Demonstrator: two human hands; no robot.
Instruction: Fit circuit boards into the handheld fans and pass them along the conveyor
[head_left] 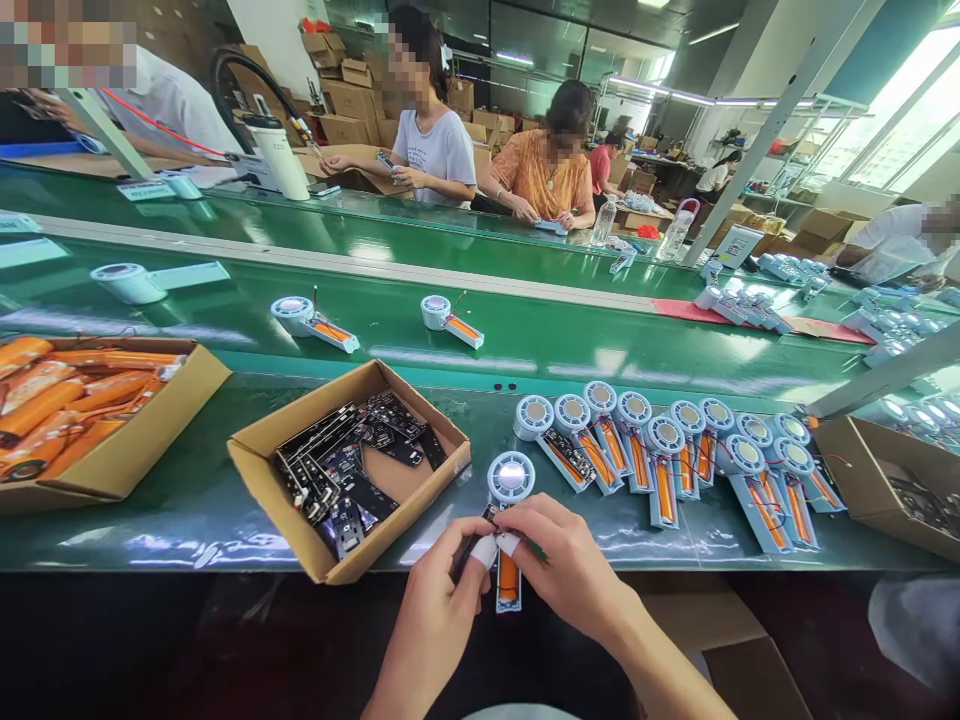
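Note:
A light blue fan unit [511, 478] with a round grille lies at the table's front edge, its handle toward me and an orange battery [508, 578] showing in it. Over the handle, my left hand [444, 590] pinches a dark circuit board [463, 556], partly hidden by the fingers. My right hand [559, 560] is closed beside it, thumb and fingertips meeting the left ones at the board's upper end; a small green piece shows by its fingers. Both thumbs have white coverings. Left of the hands stands a cardboard box [281, 510] of black circuit boards [367, 495].
Several fan units [665, 437] with orange batteries lie at the right, beside another box [885, 500]. A box of orange batteries [52, 400] stands far left. More units rest on the green conveyor [375, 255]. People work across it.

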